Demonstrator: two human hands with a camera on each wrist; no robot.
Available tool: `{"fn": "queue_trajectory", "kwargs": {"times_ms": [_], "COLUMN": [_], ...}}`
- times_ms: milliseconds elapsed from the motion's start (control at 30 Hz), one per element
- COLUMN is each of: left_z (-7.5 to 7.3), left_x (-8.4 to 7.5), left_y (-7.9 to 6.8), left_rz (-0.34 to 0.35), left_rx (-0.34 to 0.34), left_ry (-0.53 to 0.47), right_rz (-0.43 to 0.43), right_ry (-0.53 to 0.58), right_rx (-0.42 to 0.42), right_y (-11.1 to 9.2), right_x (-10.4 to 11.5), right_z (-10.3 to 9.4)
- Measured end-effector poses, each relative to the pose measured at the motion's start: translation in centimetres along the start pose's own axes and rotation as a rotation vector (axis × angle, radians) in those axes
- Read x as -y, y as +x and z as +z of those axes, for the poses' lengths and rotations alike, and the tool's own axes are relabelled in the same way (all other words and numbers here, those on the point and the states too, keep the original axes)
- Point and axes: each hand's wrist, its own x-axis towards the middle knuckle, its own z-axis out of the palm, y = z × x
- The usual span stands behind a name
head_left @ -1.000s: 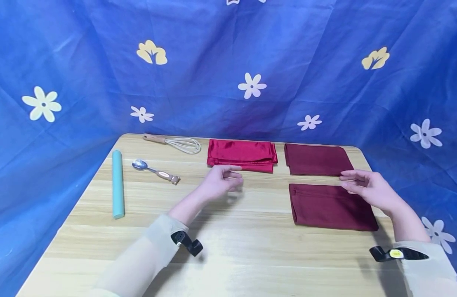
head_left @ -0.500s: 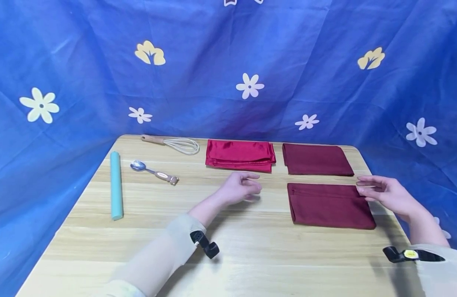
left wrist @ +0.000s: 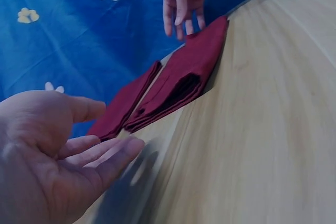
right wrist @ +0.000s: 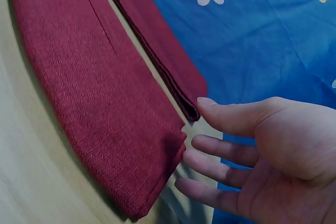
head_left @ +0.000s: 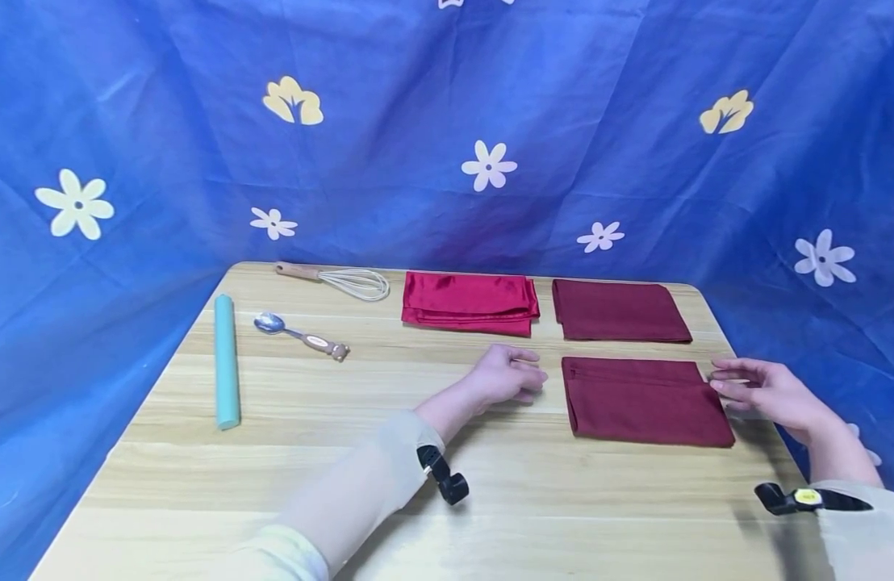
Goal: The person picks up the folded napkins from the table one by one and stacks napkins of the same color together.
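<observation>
On the right side of the worktop (head_left: pixel 164 484), the front maroon cloth (head_left: pixel 646 403) is lying folded flat between the two hands. The left hand (head_left: pixel 503 375) is hovering just off its left edge, grip loosely wide, holding nothing. The right hand (head_left: pixel 777 394) is facing the right edge, grip also wide and bare; its fingertips are nearly meeting the fabric, and I can't tell whether they are touching.

Progress, my judgement: the folding is looking done. The back maroon cloth (head_left: pixel 621 311) and the red satin cloth (head_left: pixel 467 298) are also lying folded along the far edge. Not yet happening: any hold on the front cloth.

Hard to make out: the folds are hiding their inner layers, though the left wrist view is showing a dark gap at one end. The left wrist view is running dim. Both sleeves (head_left: pixel 367 484) are running out of frame.
</observation>
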Motion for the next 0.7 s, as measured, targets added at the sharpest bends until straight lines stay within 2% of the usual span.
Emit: {"fn": "queue_trajectory", "kwargs": {"times_ms": [100,233,367,533,700], "left_z": [1.2,2.3,2.9,3.5,4.2], "left_x": [0.2,0.6,1.1,1.4,1.7], "left_y": [0.5,1.0,1.3,1.6,1.8], "left_rz": [-0.003,-0.022,-0.046,-0.036,-0.026], "left_rx": [-0.013,-0.03,-0.058,-0.069,-0.065], "left_ry": [0.014,-0.002,-0.02,-0.043,-0.07], "right_rz": [0.002,0.027,0.105,0.212,0.253], "right_ry": [-0.011,0.037,0.075,0.092,0.065], "right_rx": [-0.005,0.0,0.023,0.02,0.029], "right_y": [-0.3,-0.6,-0.5,-0.2,-0.1], "right_x": [-0.6,-1.2,-1.4,-1.0,-0.6], "right_z": [-0.2,-0.1,0.3,0.9,1.0]}}
